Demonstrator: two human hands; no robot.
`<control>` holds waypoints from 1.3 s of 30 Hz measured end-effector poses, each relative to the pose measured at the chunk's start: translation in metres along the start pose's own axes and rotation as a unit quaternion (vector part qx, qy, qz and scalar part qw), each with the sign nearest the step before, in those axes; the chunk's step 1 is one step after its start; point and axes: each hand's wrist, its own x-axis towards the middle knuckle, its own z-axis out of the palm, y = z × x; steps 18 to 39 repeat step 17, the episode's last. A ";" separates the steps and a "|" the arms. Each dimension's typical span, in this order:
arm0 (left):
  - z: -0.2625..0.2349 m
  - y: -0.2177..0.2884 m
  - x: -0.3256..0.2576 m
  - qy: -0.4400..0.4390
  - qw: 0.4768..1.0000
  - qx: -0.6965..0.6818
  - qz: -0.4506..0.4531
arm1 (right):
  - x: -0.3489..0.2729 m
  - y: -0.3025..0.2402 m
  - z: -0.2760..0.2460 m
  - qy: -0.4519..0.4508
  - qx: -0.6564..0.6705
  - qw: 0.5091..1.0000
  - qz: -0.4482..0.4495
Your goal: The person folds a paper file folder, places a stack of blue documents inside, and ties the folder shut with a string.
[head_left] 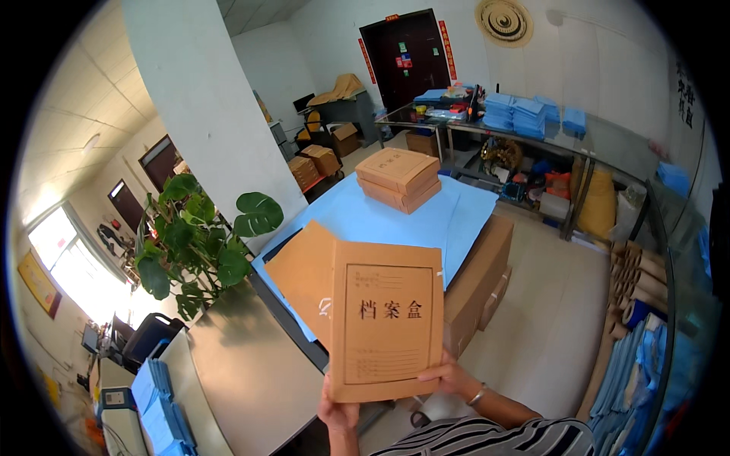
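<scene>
A brown cardboard file box (389, 330) with dark print on its front is held upright in front of me. My left hand (337, 409) grips its lower left corner, with the fingers partly hidden behind it. At the lower right edge, my right hand (449, 375) pinches the box, thumb on the front face. Partly covered by the box, a flat brown cardboard piece (303, 272) lies on the blue sheet (319, 205) that covers the table. Farther back on that sheet sits a small stack of similar file boxes (397, 176).
Left of the table stand a leafy potted plant (186, 235) and a pale pillar (205, 99). Large cartons (479, 281) are below the table's right side. Blue folded stacks (517, 114) rest on a glass-topped counter at the back. Cardboard tubes (639, 281) lie at the right.
</scene>
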 end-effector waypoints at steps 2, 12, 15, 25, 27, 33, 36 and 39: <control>-0.019 0.000 0.026 0.008 0.996 0.048 -0.079 | 0.010 -0.035 -0.033 -0.029 -0.056 0.998 0.016; 0.022 -0.083 0.105 0.172 0.985 0.007 -0.031 | 0.052 -0.069 -0.083 -0.114 0.333 0.936 0.004; 0.007 -0.120 0.137 0.206 0.974 0.075 0.061 | 0.081 -0.049 -0.095 -0.023 0.187 0.981 0.046; 0.004 -0.137 0.155 0.167 0.968 0.164 0.094 | 0.112 -0.067 -0.102 -0.034 0.057 0.992 0.111; 0.004 -0.137 0.155 0.167 0.968 0.164 0.094 | 0.112 -0.067 -0.102 -0.034 0.057 0.992 0.111; 0.004 -0.137 0.155 0.167 0.968 0.164 0.094 | 0.112 -0.067 -0.102 -0.034 0.057 0.992 0.111; 0.004 -0.137 0.155 0.167 0.968 0.164 0.094 | 0.112 -0.067 -0.102 -0.034 0.057 0.992 0.111; 0.004 -0.137 0.155 0.167 0.968 0.164 0.094 | 0.112 -0.067 -0.102 -0.034 0.057 0.992 0.111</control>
